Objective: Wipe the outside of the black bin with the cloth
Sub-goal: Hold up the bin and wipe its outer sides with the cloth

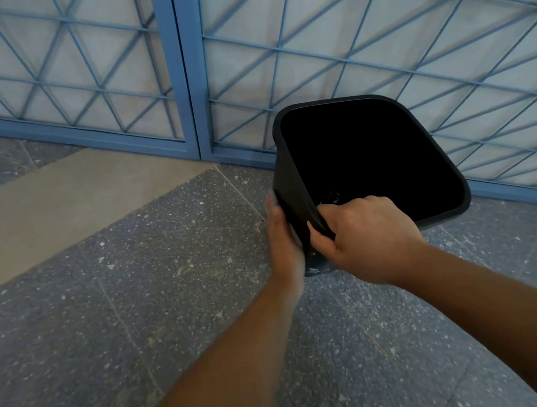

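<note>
- Looking down, I see a speckled grey floor [112,326] filling most of the view, with a tan band crossing it at the left.
- Behind it stands a blue metal grille [182,78] of crossed bars over pale panels.
- The black bin [437,147] is held up above the floor, just in front of the grille, tilted so that its open mouth faces me; the inside is too dark to read.
- My right hand [364,238] has its grip closed on the bin's near rim, fingers curled over the edge into the opening and thumb on the outside.
- My left hand [283,235] lies flat against the bin's outer left wall, fingers stretched upward, not clenched.
- A sliver of pale cloth [294,230] shows between that palm and the wall; most of it is hidden, so I cannot tell its shape.
</note>
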Available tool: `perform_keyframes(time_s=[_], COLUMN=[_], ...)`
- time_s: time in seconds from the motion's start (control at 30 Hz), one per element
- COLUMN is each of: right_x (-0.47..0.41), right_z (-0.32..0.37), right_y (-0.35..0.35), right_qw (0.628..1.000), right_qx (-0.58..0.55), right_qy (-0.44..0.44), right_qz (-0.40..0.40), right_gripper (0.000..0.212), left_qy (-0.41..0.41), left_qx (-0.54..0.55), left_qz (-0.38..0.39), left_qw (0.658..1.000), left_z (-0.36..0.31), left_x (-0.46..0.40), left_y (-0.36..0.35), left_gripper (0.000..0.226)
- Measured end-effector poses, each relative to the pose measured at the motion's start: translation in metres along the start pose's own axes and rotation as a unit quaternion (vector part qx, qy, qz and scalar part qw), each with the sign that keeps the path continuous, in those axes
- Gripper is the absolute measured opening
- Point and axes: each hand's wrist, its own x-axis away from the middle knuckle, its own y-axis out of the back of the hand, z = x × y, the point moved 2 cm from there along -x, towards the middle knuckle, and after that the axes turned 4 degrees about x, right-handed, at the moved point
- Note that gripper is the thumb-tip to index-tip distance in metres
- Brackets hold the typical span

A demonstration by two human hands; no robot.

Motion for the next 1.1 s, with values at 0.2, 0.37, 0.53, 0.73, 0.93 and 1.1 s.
perform_keyframes(time_s=[0.2,0.37,0.53,0.73,0.93,1.1], right_x=[-0.001,-0.001,-0.002,-0.002,-0.003,-0.003], right_z=[-0.001,0.0,-0.001,0.0,-0.002,-0.002], right_y=[-0.002,0.001,0.001,0.002,0.001,0.002], right_qw=[1.0,1.0,1.0,1.0,1.0,1.0], right_qx=[0.004,0.009,0.005,0.007,-0.005,-0.006], right_qy=[0.0,0.0,-0.003,-0.012,-0.015,-0.021], right_qz=[-0.011,-0.006,-0.004,0.006,-0.003,-0.003], right_gripper=[0.036,0.038,0.036,0.037,0.039,0.039], left_qy=[-0.01,-0.01,-0.015,-0.044,-0.022,-0.031], left_qx=[0.042,0.057,0.075,0.052,0.081,0.035], left_qz=[-0.023,-0.011,-0.046,-0.065,-0.081,0.009], left_qw=[0.999,0.998,0.996,0.996,0.993,0.999], left_z=[-0.022,0.004,-0.025,0.01,-0.036,0.004], left_x=[-0.01,0.004,0.001,0.009,0.0,-0.003], left_y=[-0.01,-0.005,-0.017,-0.003,-0.026,-0.001], left_gripper=[0.088,0.081,0.07,0.079,0.058,0.099])
